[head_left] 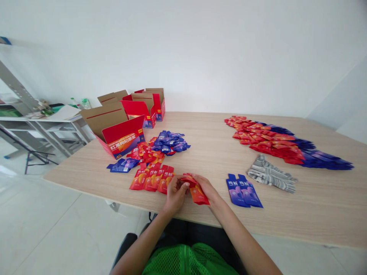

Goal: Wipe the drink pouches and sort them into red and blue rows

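Close to the table's front edge, my left hand (175, 194) and my right hand (207, 188) meet around some red and orange pouches (198, 194). Both are closed on them, the left thumb pressed near the top; how many pouches are between the fingers cannot be made out. Just left of my left hand lies a row of overlapping red pouches (151, 178), flat on the wood. Two blue-purple pouches (243, 191) overlap to the right of my right hand. Behind the row, loose red pouches (145, 152) and a heap of blue pouches (170, 142) are piled up.
An open red carton (123, 139) stands at the table's left, with more open cartons (143, 107) behind it. Striped grey gloves (271, 173) lie right of centre. Long rows of red pouches (266, 139) and blue pouches (323, 156) spread over the right side of the table (206, 141).
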A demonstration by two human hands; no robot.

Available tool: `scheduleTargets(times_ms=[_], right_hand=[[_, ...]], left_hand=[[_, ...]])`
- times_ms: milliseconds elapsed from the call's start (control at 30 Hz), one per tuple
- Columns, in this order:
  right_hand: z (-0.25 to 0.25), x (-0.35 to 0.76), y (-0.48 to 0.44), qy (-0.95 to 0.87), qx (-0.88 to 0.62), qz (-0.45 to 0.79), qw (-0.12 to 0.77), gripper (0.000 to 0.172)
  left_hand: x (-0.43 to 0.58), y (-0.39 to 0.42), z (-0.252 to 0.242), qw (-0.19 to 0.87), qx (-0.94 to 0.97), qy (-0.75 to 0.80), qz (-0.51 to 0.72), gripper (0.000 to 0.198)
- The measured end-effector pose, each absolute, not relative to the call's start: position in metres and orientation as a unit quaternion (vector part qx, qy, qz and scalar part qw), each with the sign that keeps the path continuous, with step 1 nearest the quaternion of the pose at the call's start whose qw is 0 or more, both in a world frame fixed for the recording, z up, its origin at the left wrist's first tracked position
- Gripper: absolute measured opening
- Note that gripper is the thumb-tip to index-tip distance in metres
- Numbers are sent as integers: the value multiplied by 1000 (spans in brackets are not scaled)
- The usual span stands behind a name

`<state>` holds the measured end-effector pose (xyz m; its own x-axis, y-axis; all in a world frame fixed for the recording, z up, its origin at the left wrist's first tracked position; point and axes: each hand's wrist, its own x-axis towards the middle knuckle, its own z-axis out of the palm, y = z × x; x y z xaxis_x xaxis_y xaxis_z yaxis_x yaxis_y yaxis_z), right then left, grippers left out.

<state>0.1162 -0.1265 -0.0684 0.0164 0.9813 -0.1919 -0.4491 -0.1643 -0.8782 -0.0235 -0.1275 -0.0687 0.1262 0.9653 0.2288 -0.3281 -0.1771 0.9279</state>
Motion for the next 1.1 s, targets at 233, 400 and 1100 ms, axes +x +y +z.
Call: scheduleTargets(times_ms=[233,400,1100], right_hand=[[-65,114,-128,-270,-423,632,591,47],[-62,115,-129,-259,-444,550,658,71],[-47,119,-135,-385,-468,426,672,58]], left_hand=[[-27,-130,-63,589,491,299,567,40],[-29,-131,-64,619,479,294,548,43],[-33,-128,-72,628,478,272,551,54]])
